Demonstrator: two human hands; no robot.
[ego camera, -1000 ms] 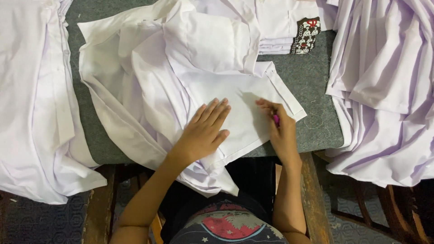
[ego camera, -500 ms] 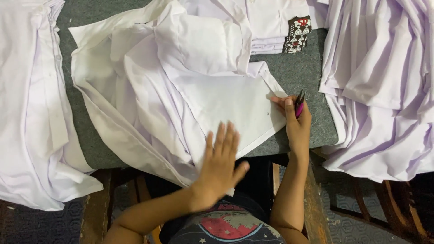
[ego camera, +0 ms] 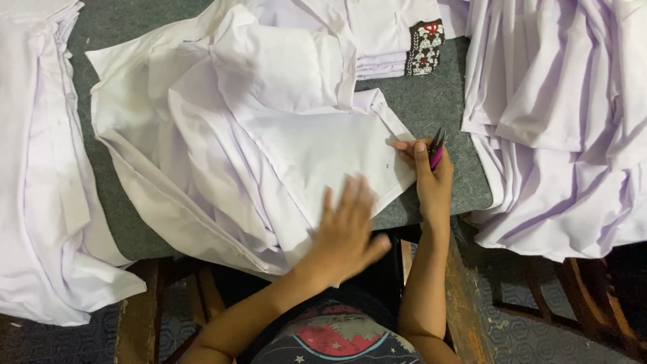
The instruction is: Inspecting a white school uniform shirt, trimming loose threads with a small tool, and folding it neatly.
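A white shirt (ego camera: pixel 269 135) lies spread and crumpled on a grey felt-covered table (ego camera: pixel 431 101). My left hand (ego camera: pixel 347 229) is flat and blurred, fingers apart, over the shirt's near edge at the table's front. My right hand (ego camera: pixel 431 178) rests at the shirt's right corner, its fingers pinching the cloth edge while it grips small pink-handled snips (ego camera: pixel 437 149) with dark blades that point away from me.
A pile of white shirts (ego camera: pixel 40 168) hangs over the left side. Another heap of white garments (ego camera: pixel 559 121) covers the right. Folded shirts with a dark embroidered patch (ego camera: pixel 424 47) sit at the back. Wooden frame pieces (ego camera: pixel 465 303) show below the table.
My left hand has slid back toward me, from the middle of the shirt panel to its near edge. My right hand has moved right to the shirt's corner with the snips.
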